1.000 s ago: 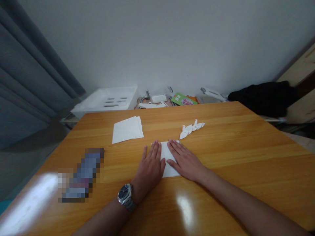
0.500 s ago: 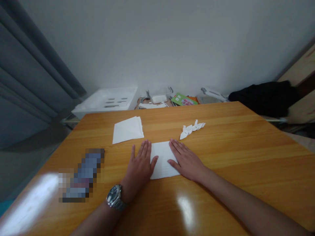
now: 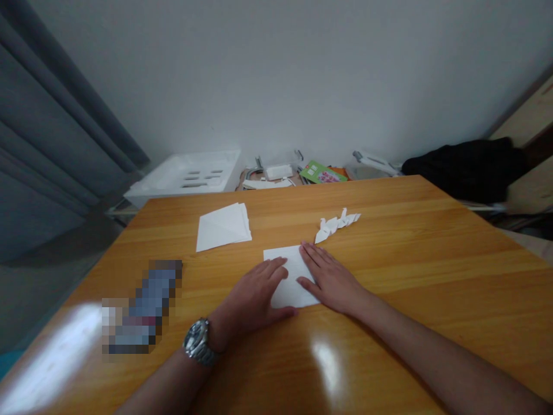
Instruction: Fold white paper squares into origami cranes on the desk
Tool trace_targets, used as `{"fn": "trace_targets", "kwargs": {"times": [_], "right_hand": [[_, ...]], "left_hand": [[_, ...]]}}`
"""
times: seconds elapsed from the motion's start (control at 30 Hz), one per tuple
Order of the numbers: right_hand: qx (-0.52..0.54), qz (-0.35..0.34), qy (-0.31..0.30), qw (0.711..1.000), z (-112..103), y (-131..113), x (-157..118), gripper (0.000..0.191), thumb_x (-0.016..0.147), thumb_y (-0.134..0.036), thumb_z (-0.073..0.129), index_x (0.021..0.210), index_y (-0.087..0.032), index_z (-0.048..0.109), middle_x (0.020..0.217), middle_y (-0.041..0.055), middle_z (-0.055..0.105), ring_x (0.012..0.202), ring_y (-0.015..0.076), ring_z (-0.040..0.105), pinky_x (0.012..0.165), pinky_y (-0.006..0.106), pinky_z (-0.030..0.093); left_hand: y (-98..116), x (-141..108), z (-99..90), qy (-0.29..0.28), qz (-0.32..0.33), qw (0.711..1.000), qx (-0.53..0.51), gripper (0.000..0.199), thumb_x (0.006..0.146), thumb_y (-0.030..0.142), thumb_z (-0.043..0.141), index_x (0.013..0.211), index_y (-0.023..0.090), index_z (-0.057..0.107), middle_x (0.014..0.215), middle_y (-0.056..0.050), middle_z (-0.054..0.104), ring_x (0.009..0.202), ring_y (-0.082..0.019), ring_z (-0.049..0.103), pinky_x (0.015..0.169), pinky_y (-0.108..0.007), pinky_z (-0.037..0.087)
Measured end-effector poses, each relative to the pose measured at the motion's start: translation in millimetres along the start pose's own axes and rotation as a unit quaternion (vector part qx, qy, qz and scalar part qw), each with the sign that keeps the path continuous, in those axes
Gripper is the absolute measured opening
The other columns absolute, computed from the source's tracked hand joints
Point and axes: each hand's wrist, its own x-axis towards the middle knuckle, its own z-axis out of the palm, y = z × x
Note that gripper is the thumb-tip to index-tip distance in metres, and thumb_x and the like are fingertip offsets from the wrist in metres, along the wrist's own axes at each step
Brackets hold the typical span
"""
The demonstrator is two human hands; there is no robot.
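Note:
A white sheet of paper (image 3: 291, 288) lies flat on the wooden table between my hands. My right hand (image 3: 330, 279) rests on its right edge, fingers stretched out. Over the left part of the sheet is my left hand (image 3: 259, 291), its fingers curved and its thumb apart near the bottom edge; nothing is held in it. Several white sheets (image 3: 223, 227) lie behind my left hand. White folded paper figures (image 3: 337, 225) stand behind my right hand.
A blurred-out phone-like object (image 3: 151, 305) lies at the table's left. Beyond the far edge of the table (image 3: 432, 242) are a white tray (image 3: 173, 178), a green booklet (image 3: 322, 173) and black cloth (image 3: 466, 173).
My left hand has shifted right over the sheet, its fingers now curved and thumb lower. My right hand has hardly moved.

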Motion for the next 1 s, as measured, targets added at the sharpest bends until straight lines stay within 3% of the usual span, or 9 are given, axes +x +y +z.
{"fn": "trace_targets", "kwargs": {"times": [0.33,0.43,0.6,0.7,0.87,1.0], "right_hand": [[0.003,-0.003,-0.011,1.0,-1,1,1,0.074,0.103,-0.055,0.038,0.157,-0.004,0.03,0.163,0.0218,0.027,0.153,0.0299,0.024,0.124,0.049,0.028],[0.013,-0.015,-0.005,1.0,-3,3,2,0.07,0.104,-0.053,0.038,0.157,-0.008,0.032,0.163,0.0208,0.029,0.152,0.0299,0.026,0.123,0.051,0.029],[0.038,-0.059,-0.006,0.998,-15,9,2,0.059,0.104,-0.051,0.04,0.154,-0.02,0.042,0.16,0.0154,0.038,0.148,0.0301,0.035,0.118,0.054,0.035],[0.056,-0.076,0.006,0.995,-26,11,2,0.058,0.101,-0.055,0.046,0.146,-0.02,0.054,0.155,0.016,0.046,0.143,0.0309,0.044,0.116,0.053,0.038],[0.055,-0.127,0.03,0.99,-38,12,3,0.069,0.086,-0.067,0.063,0.134,-0.017,0.064,0.153,0.0171,0.049,0.144,0.0348,0.041,0.117,0.057,0.034],[0.077,-0.131,0.02,0.988,-37,12,2,0.049,0.09,-0.056,0.065,0.123,-0.02,0.07,0.146,0.0148,0.057,0.136,0.032,0.051,0.112,0.053,0.042]], "left_hand": [[-1,1,-0.5,-0.011,-0.005,1.0,-0.021,0.052,0.084,0.055,0.071,0.118,0.019,0.056,0.15,-0.017,0.05,0.138,-0.032,0.048,0.115,-0.049,0.041],[-1,0,-1.1,-0.008,-0.008,1.0,-0.022,0.048,0.085,0.053,0.071,0.118,0.02,0.057,0.15,-0.016,0.05,0.137,-0.031,0.049,0.113,-0.048,0.043],[-3,1,0.0,0.008,-0.012,1.0,-0.024,0.037,0.09,0.047,0.066,0.115,0.021,0.06,0.147,-0.014,0.054,0.133,-0.029,0.053,0.111,-0.046,0.046],[-5,3,1.5,0.01,-0.019,1.0,-0.02,0.028,0.094,0.043,0.061,0.113,0.021,0.061,0.143,-0.012,0.057,0.129,-0.028,0.056,0.108,-0.045,0.048],[-8,5,4.5,0.018,-0.026,0.999,-0.021,0.023,0.099,0.039,0.054,0.111,0.022,0.063,0.144,-0.01,0.058,0.129,-0.025,0.057,0.11,-0.043,0.047],[-8,6,4.6,0.017,-0.029,0.999,-0.025,0.023,0.099,0.04,0.054,0.11,0.021,0.063,0.143,-0.01,0.059,0.128,-0.025,0.058,0.109,-0.043,0.047]]}}
